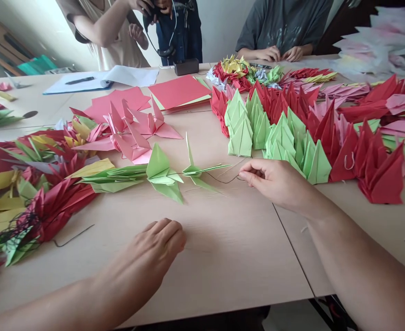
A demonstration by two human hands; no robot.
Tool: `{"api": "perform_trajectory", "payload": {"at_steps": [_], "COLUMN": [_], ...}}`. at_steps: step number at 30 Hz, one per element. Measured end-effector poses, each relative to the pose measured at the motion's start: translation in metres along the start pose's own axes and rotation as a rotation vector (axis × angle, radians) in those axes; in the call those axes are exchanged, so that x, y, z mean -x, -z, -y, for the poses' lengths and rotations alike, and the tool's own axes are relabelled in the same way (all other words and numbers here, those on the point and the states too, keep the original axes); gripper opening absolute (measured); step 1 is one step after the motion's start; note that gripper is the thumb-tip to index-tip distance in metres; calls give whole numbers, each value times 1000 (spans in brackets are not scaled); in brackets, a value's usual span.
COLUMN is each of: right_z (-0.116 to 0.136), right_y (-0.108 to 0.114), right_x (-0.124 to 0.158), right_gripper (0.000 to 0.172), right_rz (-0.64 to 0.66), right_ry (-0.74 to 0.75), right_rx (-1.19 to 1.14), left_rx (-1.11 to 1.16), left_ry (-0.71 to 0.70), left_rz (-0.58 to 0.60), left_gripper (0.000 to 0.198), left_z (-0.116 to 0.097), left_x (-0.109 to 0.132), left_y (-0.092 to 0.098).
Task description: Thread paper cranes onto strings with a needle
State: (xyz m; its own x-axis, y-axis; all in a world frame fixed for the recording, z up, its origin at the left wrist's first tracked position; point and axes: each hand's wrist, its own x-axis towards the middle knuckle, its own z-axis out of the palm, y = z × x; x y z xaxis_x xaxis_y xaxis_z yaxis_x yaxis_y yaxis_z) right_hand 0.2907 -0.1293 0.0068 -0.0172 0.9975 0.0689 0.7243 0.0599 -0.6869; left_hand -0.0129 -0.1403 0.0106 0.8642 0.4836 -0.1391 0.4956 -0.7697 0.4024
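Head view: pinches dark thread (223, 182) in right hand (276, 184) with closed fingertips (245, 176), just right of green origami crane (192, 171) on tabletop (240, 257). Holds left hand (150, 248) loosely curled; cannot see into grip.

No readable words, labels, brands or numbers, pale marks (289, 36) on dark shirt (257, 27) illegible
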Motion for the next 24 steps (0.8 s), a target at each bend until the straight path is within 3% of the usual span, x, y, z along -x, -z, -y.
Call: {"api": "perform_trajectory", "payload": {"at_steps": [4,8,15,18,21,24], "right_z": [10,21,32,31,30,30], "right_y": [-1,3,6,1,0,5], "right_x": [5,11,17,16,14,13], "right_gripper": [14,11,11,11,14,10], "right_rz": [-2,92,276,290,222,171], "right_ry": [19,82,137,171,118,1], "right_rx": [-151,-415,-361,-336,-366,-557], "left_rx": [62,3,-228,-292,-130,324], "left_ry": [27,-29,-145,-211,-179,31], "left_rz": [-94,-212,-239,-247,-362,-472], "left_gripper": [22,24,28,29,21,9], "left_z": [-1,-4,-14,-14,-11,-10], "left_x": [-11,-34,-67,-76,-85,-93], "left_y": [13,28,47,50,51,55]}}
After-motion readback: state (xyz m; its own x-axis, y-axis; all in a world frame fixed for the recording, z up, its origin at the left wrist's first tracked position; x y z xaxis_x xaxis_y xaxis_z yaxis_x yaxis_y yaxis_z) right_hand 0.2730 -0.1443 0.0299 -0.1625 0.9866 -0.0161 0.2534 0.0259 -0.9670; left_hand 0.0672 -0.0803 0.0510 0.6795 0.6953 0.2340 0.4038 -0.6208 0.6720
